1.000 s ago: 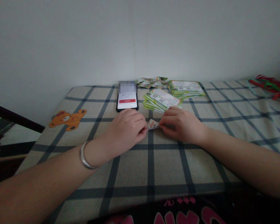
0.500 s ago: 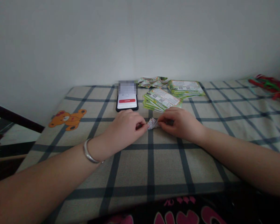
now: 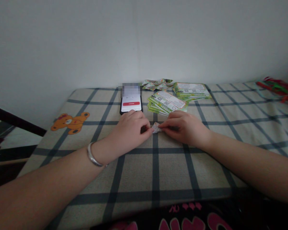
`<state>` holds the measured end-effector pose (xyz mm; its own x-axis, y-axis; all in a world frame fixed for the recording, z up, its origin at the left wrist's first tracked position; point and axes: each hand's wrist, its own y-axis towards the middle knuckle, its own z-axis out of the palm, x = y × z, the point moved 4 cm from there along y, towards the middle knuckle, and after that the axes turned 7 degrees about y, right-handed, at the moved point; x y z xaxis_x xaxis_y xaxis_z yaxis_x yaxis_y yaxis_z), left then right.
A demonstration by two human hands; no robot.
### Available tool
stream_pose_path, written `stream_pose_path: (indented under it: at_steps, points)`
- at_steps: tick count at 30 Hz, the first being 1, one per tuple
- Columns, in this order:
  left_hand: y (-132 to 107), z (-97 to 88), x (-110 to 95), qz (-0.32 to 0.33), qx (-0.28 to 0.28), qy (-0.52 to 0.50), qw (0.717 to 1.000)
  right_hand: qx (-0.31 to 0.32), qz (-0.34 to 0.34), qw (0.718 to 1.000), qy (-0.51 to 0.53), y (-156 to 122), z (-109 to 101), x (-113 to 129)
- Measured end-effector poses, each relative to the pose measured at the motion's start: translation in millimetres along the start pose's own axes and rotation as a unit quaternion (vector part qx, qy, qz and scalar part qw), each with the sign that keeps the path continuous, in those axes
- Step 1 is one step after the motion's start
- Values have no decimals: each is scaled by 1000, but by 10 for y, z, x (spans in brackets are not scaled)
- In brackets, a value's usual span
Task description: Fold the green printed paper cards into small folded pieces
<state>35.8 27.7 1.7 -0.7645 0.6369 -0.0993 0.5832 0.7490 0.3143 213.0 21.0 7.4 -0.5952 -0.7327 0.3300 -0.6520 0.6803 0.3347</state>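
Note:
A small folded paper slip (image 3: 156, 128) lies between my two hands on a checked cloth (image 3: 158, 166). My left hand (image 3: 131, 131), with a silver bangle on its wrist, pinches the slip's left end with curled fingers. My right hand (image 3: 183, 127) pinches the right end, fingers closed over it. Both hands rest low on the cloth. Just beyond them lies a stack of green printed cards (image 3: 166, 102), and a black phone (image 3: 131, 101) with a lit screen and a red bar.
A second stack of green cards (image 3: 190, 90) and a heap of crumpled green pieces (image 3: 157, 84) sit near the white wall. An orange bear print (image 3: 69, 122) marks the cloth at left. Red and green strands (image 3: 279, 88) lie at far right.
The paper slip has become narrower between my fingertips. My hands have drawn slightly closer together and stay in the same spot on the cloth.

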Motion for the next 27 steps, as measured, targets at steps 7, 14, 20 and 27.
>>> stream_pose_path:
  at_steps: [7,14,20,27]
  points:
    - [-1,20,10,3,-9,-12,1000,6,-22,999,-24,2,18,16]
    - [0,18,4,17,11,-14,1000,8,-15,999,-27,2,22,-8]
    - [17,24,12,16,16,-22,999,14,14,998,52,14,46,-112]
    - [-10,8,-28,20,10,8,1000,31,35,996,73,39,59,-153]
